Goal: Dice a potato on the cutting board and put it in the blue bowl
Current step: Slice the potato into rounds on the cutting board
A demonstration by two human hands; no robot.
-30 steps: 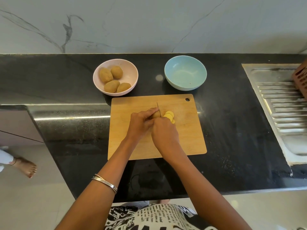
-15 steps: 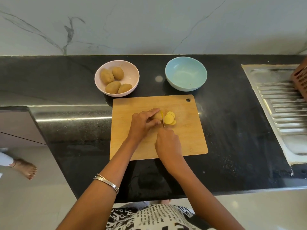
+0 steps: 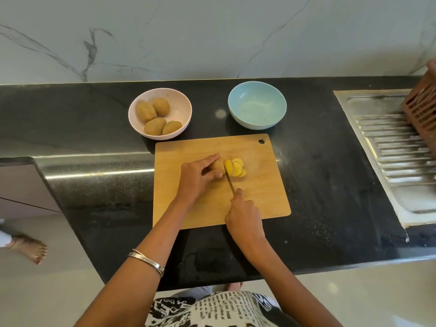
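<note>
A wooden cutting board [image 3: 259, 197] lies on the black counter. My left hand [image 3: 197, 179] grips the uncut part of a brown potato [image 3: 218, 165] at the board's middle. Several yellow round slices [image 3: 236, 167] lean to its right. My right hand [image 3: 244, 218] holds a knife [image 3: 230, 182] whose thin blade stands against the cut face, between potato and slices. The handle is hidden in my fist. The blue bowl [image 3: 257, 105] sits empty just beyond the board's far right corner.
A pink bowl [image 3: 182, 109] with several whole potatoes stands left of the blue bowl. A steel sink drainboard [image 3: 396, 152] and a brown slotted rack [image 3: 420, 109] are at the right. A person's foot [image 3: 30, 249] is on the floor at left.
My right hand has drawn back toward me with the knife, exposing the blade. Another slice has come off and leans on the pile. My left hand keeps its hold on the potato.
</note>
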